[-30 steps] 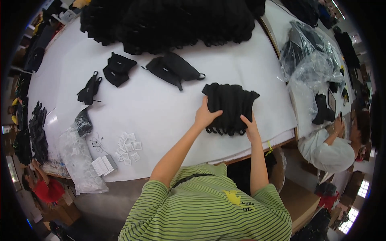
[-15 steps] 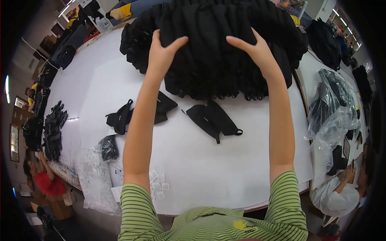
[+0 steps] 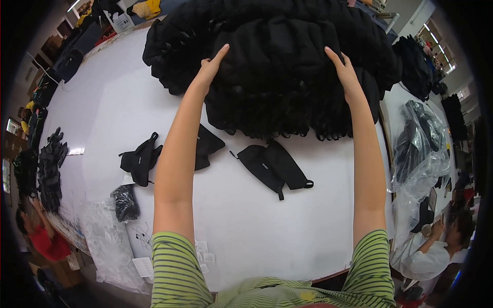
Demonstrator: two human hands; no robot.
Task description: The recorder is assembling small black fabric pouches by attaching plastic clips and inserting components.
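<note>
A large heap of black fabric pieces (image 3: 277, 77), many with small loops along the lower edge, fills the far middle of the table. On the left side of a bundle in the heap, my left hand (image 3: 211, 68) grips it with the thumb on top and most fingers sunk out of sight. My right hand (image 3: 344, 71) grips the same bundle from the right, its other fingers partly hidden. Nearer to me lie two overlapping flat black pieces (image 3: 272, 165) with a loop at one end. More loose black pieces (image 3: 141, 159) rest beside my left forearm, which partly covers them.
A clear plastic bag (image 3: 110, 241), a small dark wrapped bundle (image 3: 126, 201) and white paper tags (image 3: 205, 251) lie at the near left. Black strips (image 3: 51, 169) pile at the left edge. Bagged dark goods (image 3: 418, 143) occupy the right table. Co-workers sit on both sides.
My hands have shifted their hold on the heap, thumbs now pointing up along the bundle. The heap and tabletop things appear slightly lower in view.
</note>
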